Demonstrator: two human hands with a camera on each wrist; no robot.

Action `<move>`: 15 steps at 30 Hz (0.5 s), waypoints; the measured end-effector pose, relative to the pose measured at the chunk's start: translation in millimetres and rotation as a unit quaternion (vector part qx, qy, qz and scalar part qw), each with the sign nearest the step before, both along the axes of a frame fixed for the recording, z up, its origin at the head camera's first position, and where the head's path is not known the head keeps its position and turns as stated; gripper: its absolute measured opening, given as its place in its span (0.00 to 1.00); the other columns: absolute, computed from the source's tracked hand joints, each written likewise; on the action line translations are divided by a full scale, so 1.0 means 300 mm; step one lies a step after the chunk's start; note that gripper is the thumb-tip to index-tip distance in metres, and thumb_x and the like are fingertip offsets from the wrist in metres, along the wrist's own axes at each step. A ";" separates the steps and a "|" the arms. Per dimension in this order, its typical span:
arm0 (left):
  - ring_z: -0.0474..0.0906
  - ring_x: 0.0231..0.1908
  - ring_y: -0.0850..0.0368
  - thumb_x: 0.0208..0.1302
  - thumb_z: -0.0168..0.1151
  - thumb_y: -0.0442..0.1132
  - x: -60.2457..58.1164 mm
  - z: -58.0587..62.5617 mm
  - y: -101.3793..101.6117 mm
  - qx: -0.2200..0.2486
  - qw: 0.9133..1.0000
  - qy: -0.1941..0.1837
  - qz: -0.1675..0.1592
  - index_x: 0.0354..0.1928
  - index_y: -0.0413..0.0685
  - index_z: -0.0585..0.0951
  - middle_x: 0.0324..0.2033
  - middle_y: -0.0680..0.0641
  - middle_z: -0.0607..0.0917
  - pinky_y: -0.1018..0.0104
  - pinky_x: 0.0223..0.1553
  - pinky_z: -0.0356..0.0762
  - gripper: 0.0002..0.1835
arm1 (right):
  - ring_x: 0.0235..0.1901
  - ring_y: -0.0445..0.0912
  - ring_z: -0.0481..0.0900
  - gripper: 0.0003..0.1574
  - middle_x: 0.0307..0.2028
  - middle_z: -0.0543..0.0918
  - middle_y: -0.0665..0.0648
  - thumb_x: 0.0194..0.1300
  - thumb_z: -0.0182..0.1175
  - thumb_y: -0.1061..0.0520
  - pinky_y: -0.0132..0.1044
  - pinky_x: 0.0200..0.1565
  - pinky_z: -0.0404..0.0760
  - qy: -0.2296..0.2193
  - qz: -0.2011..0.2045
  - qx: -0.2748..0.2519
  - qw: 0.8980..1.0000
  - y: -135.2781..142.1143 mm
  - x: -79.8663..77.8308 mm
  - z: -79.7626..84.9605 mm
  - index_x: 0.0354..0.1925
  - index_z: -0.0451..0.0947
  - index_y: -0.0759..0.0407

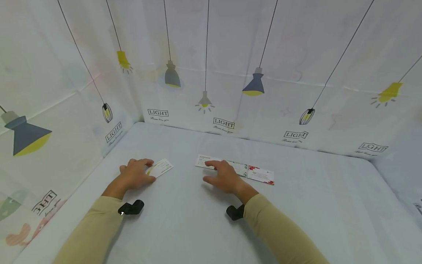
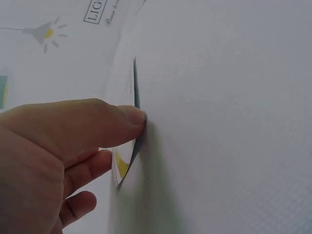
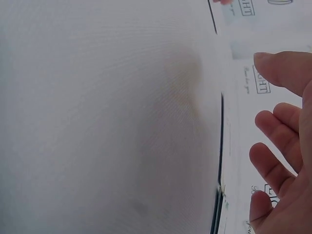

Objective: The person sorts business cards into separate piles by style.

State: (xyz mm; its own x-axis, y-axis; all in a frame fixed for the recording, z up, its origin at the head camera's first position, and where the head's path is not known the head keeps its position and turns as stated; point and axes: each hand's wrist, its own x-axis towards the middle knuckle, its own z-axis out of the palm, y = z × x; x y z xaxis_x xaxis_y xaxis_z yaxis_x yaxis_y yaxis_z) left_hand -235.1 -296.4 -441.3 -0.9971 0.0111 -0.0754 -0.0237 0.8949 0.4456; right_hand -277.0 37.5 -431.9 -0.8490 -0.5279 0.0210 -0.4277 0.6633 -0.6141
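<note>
My left hand [image 1: 133,174] pinches a white business card [image 1: 162,167] by its edges, thumb on the near side and index finger on the far side. In the left wrist view the thumb presses the rim of this card [image 2: 124,165], which has a yellow patch at one corner. My right hand [image 1: 225,178] hovers over a row of three cards with its fingers loosely bent and apart, holding nothing. It partly covers the left card [image 1: 200,161] and the middle card with green leaves [image 1: 242,169]. At the row's right end lies a card with red flowers [image 1: 260,175].
A white cloth covers the table [image 1: 184,220]. Behind it and to the left hang white curtains [image 1: 230,99] printed with lamps and the word LIGHT. Each wrist wears a small black camera, one on the left wrist [image 1: 131,208] and one on the right wrist [image 1: 235,212].
</note>
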 end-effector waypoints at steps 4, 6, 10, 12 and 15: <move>0.65 0.55 0.39 0.57 0.69 0.43 -0.010 0.002 0.007 0.020 1.000 0.000 -0.009 0.66 0.43 0.74 0.60 0.41 0.77 0.41 0.47 0.54 0.34 | 0.61 0.55 0.71 0.35 0.63 0.76 0.57 0.66 0.66 0.48 0.55 0.66 0.60 0.002 0.002 0.001 1.000 0.005 0.000 -0.002 0.68 0.72 0.55; 0.65 0.56 0.39 0.57 0.69 0.41 -0.015 0.005 0.017 0.028 0.999 0.003 -0.017 0.66 0.43 0.74 0.60 0.41 0.78 0.41 0.48 0.54 0.33 | 0.62 0.55 0.71 0.35 0.63 0.75 0.57 0.66 0.67 0.48 0.55 0.67 0.60 0.003 0.001 -0.001 1.000 0.006 0.001 -0.003 0.68 0.72 0.55; 0.66 0.56 0.40 0.55 0.70 0.39 -0.024 0.021 0.060 0.044 0.998 0.017 -0.038 0.65 0.44 0.76 0.59 0.43 0.79 0.42 0.47 0.55 0.32 | 0.62 0.55 0.71 0.35 0.63 0.75 0.57 0.66 0.67 0.48 0.55 0.66 0.61 0.001 -0.002 -0.004 1.000 0.005 0.002 -0.004 0.68 0.72 0.54; 0.67 0.54 0.42 0.55 0.70 0.40 -0.028 0.025 0.088 0.045 0.998 0.018 -0.049 0.64 0.45 0.77 0.58 0.44 0.80 0.45 0.46 0.56 0.32 | 0.62 0.56 0.71 0.36 0.64 0.75 0.57 0.65 0.67 0.48 0.55 0.65 0.62 -0.001 -0.003 -0.002 1.000 0.003 0.002 -0.005 0.69 0.72 0.54; 0.67 0.51 0.44 0.55 0.71 0.40 -0.032 0.028 0.139 0.043 0.997 0.012 -0.065 0.63 0.48 0.78 0.56 0.43 0.79 0.48 0.44 0.57 0.30 | 0.65 0.57 0.69 0.37 0.64 0.74 0.58 0.65 0.68 0.48 0.57 0.66 0.60 0.000 -0.002 0.010 1.000 0.001 0.001 -0.006 0.69 0.71 0.54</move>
